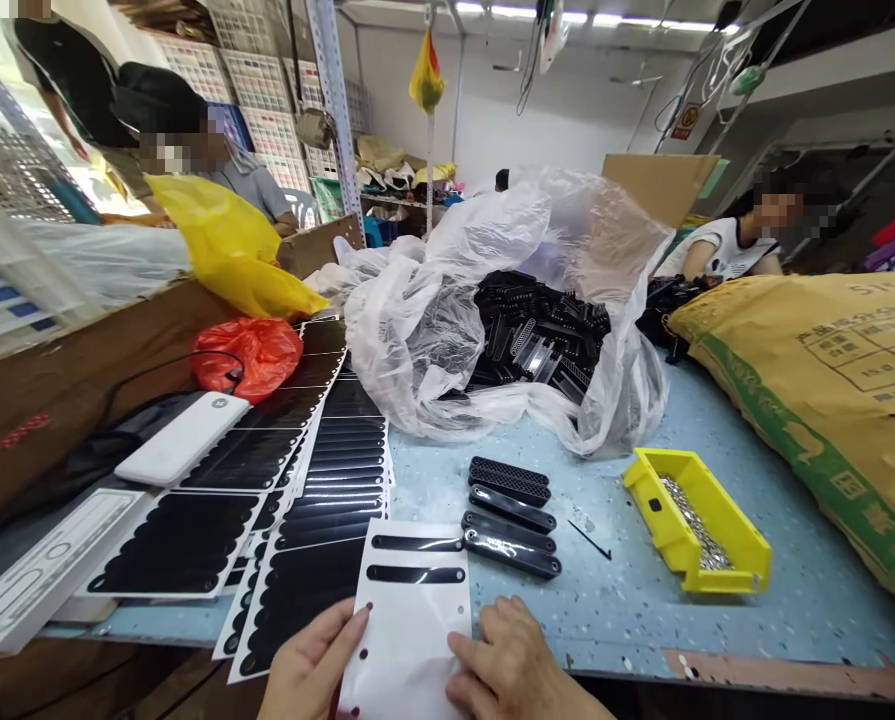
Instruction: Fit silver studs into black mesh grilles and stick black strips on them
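Observation:
My left hand [312,665] pinches the left edge of a white backing sheet [409,620], which has a row of punched holes. My right hand [503,665] grips its lower right edge. Two black adhesive strips [417,543] lie across the sheet's upper part. Just beyond its right edge, several black perforated plastic bars [511,520] lie side by side on the blue speckled workbench [597,620]. Fine black tweezers [589,540] rest to their right. Stacked sheets of black strips [327,470] lie to the left of my hands.
A yellow bin of small metal parts [694,525] sits right. A clear plastic bag of black parts [537,340] stands ahead, beside a large woven sack [814,400]. A white power bank [182,438] and red bag [248,358] lie left. Co-workers [739,240] sit beyond.

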Demonstrator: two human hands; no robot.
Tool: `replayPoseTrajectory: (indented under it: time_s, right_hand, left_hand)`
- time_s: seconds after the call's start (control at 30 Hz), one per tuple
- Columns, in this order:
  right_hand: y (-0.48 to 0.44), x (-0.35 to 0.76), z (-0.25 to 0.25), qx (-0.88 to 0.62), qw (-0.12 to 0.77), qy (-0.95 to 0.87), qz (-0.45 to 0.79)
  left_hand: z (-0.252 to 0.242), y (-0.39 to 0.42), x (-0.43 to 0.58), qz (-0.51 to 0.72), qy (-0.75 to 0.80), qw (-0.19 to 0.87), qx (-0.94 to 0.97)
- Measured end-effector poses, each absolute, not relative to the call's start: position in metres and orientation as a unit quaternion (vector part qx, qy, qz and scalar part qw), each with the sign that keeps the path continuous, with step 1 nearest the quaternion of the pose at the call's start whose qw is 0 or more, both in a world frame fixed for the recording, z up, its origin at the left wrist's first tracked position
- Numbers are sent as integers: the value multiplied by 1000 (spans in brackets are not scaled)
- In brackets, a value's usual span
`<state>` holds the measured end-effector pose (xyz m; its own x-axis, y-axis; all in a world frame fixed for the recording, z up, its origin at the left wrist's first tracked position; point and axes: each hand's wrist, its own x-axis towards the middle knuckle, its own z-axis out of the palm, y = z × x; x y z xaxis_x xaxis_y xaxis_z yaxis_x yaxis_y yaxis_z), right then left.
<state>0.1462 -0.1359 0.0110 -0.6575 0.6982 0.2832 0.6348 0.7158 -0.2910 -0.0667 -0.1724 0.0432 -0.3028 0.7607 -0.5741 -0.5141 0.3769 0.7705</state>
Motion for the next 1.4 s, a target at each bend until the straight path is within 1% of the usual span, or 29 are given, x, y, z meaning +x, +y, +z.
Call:
replayPoseTrajectory:
  time_s: [0.07,0.1,0.23,0.3,0.33,0.43,0.5,0.63,0.7,0.83,0.97,1.07,1.2,1.4]
  right_hand:
    - [-137,149,18,-370,191,-902,112]
    - [-138,149,20,-372,205,-897,124]
    - [-138,145,22,-399,328,-847,128]
    - [-137,140,23,-416,369,-822,123]
    - [-136,137,24,-423,369,-818,125]
    - [-127,131,33,-437,310,-834,131]
    - [-120,128,39,-435,295,-842,124]
    - [-113,109,44,-406,368,-823,148]
    - [-115,95,42,-389,388,-816,178]
    - [-122,76,33,-387,381,-807,231]
    - [-126,74,30,-394,373,-794,275]
    - [-125,73,38,-412,370,-766,327]
    - [-123,69,53,-449,363,-715,393]
    - [-111,71,59,-462,430,-616,472]
  left_hand:
    - [49,-166,-69,537,577,602,127]
    - [51,-164,-70,532,573,609,135]
    - [57,-163,-69,542,556,619,117]
    - [59,-165,-67,552,551,617,107]
    - [60,-165,-67,558,548,614,107]
    - [59,-167,-67,572,535,611,115]
    - [58,-169,-67,576,527,612,124]
    - [57,-173,-61,571,516,619,154]
    - [58,-175,-58,565,497,637,168]
    - [60,-174,-58,565,465,658,178]
    - [61,-166,-61,576,492,622,197]
    - [62,-162,-61,568,506,613,213]
    - [66,-160,-57,535,503,631,250]
    - [66,-155,-58,501,516,661,215]
